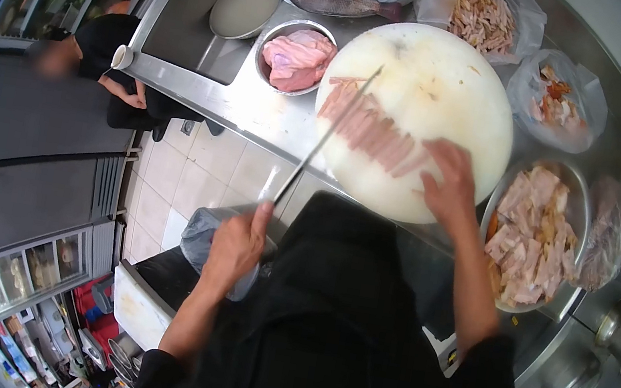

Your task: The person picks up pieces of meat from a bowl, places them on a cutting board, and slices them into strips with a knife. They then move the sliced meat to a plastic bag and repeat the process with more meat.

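Note:
My left hand [234, 249] is closed round the handle of a long knife [325, 135], its blade slanting up over the left part of the round white cutting board [428, 66]. On the board lies a row of pinkish meat strips [373, 132], partly crossed by the blade. My right hand [449, 179] is at the right end of the row, fingers apart and somewhat blurred, beside the last strips. Whether its fingertips touch the meat is hard to tell.
Left of the board are a bowl of raw meat [297, 60] and a sink [192, 21]; whole fish [337, 1] lie behind. Bagged strips [482, 18], bagged scraps [556, 103] and a tray of meat pieces [533, 233] are on the right. A person [109, 52] sits at left.

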`<action>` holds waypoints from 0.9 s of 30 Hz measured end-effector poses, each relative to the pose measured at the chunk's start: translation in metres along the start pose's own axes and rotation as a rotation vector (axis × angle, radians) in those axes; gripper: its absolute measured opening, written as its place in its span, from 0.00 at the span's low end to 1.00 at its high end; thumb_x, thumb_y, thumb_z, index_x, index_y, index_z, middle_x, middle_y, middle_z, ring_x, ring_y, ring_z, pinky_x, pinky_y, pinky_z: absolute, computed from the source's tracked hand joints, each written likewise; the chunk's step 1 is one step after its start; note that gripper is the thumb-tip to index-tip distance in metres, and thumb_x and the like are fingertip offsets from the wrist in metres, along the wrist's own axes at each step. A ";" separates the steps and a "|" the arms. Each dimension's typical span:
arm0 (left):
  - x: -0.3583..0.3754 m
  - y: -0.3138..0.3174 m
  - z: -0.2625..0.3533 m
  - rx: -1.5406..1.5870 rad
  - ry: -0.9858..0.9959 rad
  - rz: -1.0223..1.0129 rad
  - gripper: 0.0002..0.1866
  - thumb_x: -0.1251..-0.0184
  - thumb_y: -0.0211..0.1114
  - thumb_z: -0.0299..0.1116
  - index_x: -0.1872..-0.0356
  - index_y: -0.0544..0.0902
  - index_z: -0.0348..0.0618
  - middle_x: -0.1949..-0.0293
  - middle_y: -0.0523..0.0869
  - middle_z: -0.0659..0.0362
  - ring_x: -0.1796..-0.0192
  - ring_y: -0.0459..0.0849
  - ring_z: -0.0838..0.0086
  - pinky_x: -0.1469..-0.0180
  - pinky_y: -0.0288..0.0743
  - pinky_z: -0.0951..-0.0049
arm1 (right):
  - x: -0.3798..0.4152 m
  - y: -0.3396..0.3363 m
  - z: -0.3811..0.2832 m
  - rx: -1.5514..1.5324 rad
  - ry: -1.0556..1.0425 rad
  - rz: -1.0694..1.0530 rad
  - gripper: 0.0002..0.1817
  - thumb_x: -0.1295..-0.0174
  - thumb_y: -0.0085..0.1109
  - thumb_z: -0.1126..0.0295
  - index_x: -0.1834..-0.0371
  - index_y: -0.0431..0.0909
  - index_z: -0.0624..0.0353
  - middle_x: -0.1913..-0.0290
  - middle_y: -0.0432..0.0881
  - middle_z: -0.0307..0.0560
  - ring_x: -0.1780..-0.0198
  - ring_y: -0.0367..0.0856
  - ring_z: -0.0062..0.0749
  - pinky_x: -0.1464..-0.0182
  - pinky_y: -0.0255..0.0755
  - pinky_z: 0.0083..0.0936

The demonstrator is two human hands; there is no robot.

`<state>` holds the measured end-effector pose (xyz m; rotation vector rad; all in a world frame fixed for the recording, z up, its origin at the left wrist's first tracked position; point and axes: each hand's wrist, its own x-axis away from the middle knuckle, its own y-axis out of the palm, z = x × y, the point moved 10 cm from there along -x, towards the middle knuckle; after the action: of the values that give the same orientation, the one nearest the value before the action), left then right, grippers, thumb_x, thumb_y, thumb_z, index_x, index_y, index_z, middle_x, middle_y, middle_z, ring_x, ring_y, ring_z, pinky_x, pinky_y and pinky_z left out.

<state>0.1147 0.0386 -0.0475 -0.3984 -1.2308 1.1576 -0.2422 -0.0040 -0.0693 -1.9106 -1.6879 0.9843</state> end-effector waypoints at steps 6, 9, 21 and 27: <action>-0.029 -0.035 -0.007 -0.187 0.008 0.215 0.36 0.17 0.49 0.57 0.71 0.82 0.28 0.69 0.83 0.26 0.59 0.84 0.28 0.53 0.76 0.38 | 0.037 0.003 0.012 0.079 0.218 -0.055 0.32 0.49 0.64 0.80 0.35 0.79 0.64 0.40 0.77 0.59 0.39 0.75 0.56 0.35 0.73 0.43; -0.040 -0.031 -0.004 -0.232 0.035 0.202 0.35 0.17 0.49 0.56 0.71 0.83 0.29 0.70 0.84 0.27 0.59 0.84 0.28 0.52 0.76 0.37 | 0.026 0.030 0.014 0.036 0.111 0.158 0.29 0.46 0.62 0.81 0.37 0.80 0.66 0.41 0.79 0.61 0.41 0.76 0.57 0.38 0.74 0.44; -0.003 0.027 0.024 -0.074 0.187 -0.031 0.36 0.15 0.48 0.53 0.73 0.83 0.28 0.69 0.82 0.25 0.59 0.82 0.25 0.53 0.74 0.34 | -0.027 0.059 0.025 -0.227 0.287 0.553 0.18 0.35 0.51 0.83 0.44 0.83 0.65 0.47 0.84 0.58 0.45 0.82 0.51 0.41 0.77 0.38; 0.006 0.025 0.038 -0.046 0.243 -0.154 0.38 0.15 0.44 0.58 0.69 0.84 0.28 0.67 0.83 0.27 0.55 0.82 0.26 0.53 0.75 0.40 | -0.024 0.071 0.074 -0.873 0.401 0.612 0.12 0.23 0.51 0.74 0.45 0.83 0.64 0.50 0.87 0.52 0.46 0.85 0.37 0.40 0.75 0.28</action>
<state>0.0693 0.0417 -0.0508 -0.4562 -1.0576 0.9223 -0.2479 -0.0513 -0.1630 -3.0299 -1.4044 -0.0803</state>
